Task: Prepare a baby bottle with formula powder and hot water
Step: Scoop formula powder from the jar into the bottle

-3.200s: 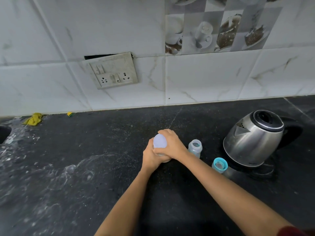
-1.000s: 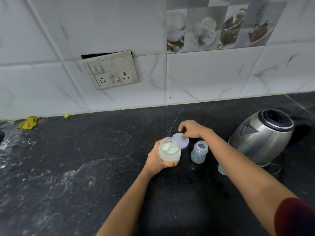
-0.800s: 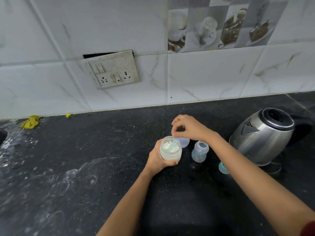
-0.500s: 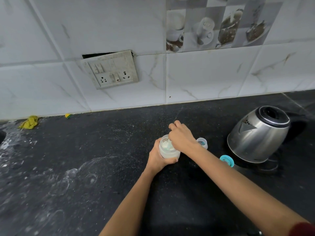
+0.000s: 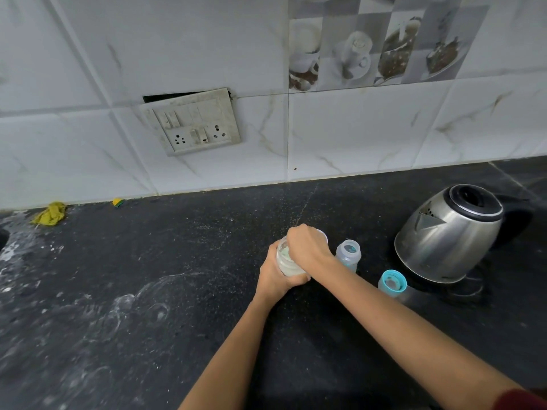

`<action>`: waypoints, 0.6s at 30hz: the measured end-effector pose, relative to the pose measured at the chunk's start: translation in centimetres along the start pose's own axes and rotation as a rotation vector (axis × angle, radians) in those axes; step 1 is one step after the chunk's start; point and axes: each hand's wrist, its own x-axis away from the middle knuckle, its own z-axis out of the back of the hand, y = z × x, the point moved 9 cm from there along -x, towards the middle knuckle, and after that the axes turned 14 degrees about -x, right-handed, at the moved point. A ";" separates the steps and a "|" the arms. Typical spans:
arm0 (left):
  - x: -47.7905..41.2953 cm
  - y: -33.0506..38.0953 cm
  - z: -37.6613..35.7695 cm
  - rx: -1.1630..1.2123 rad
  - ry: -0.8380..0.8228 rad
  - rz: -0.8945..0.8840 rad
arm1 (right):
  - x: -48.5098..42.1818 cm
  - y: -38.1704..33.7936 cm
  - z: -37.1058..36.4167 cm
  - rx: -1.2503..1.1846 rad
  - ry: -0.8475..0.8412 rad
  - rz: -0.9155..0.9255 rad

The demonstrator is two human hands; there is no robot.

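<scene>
My left hand [image 5: 276, 279] grips an open jar of white formula powder [image 5: 285, 261] standing on the black counter [image 5: 177, 291]. My right hand [image 5: 307, 247] covers the jar's mouth, its fingers curled down inside around the pale green scoop [image 5: 283, 247], of which only a sliver shows. The jar's pale lid [image 5: 322, 233] lies just behind the hand, mostly hidden. An open, clear baby bottle [image 5: 349, 255] stands upright right of the jar. Its teal collar [image 5: 392, 283] lies further right, near the kettle.
A steel electric kettle [image 5: 447, 232] sits on its base at the right. Water streaks cover the counter's left part. A yellow cloth [image 5: 50, 213] and a small yellow scrap [image 5: 117, 202] lie by the tiled wall. A switchboard [image 5: 192, 125] hangs on the wall.
My right hand unscrewed the lid, set it down behind the jar, then came back and dipped its fingers into the jar. My left hand kept holding the jar.
</scene>
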 end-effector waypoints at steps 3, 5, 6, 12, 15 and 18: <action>-0.1 0.1 -0.2 -0.031 -0.008 0.001 | -0.1 0.4 -0.5 -0.145 -0.025 -0.057; -0.2 0.0 -0.3 -0.046 -0.009 -0.005 | -0.1 1.0 -0.1 -0.268 0.005 -0.092; -0.2 -0.1 -0.3 -0.047 -0.009 -0.007 | -0.1 1.4 0.2 -0.322 0.021 -0.110; 0.9 0.5 0.0 -0.090 0.049 0.078 | 0.2 1.9 1.8 -0.438 0.139 -0.141; 1.4 0.9 0.2 -0.149 0.064 0.101 | 0.0 1.5 1.5 -0.566 0.094 -0.154; 1.5 1.1 0.5 -0.166 0.064 0.120 | 0.2 1.6 1.8 -0.647 0.073 -0.167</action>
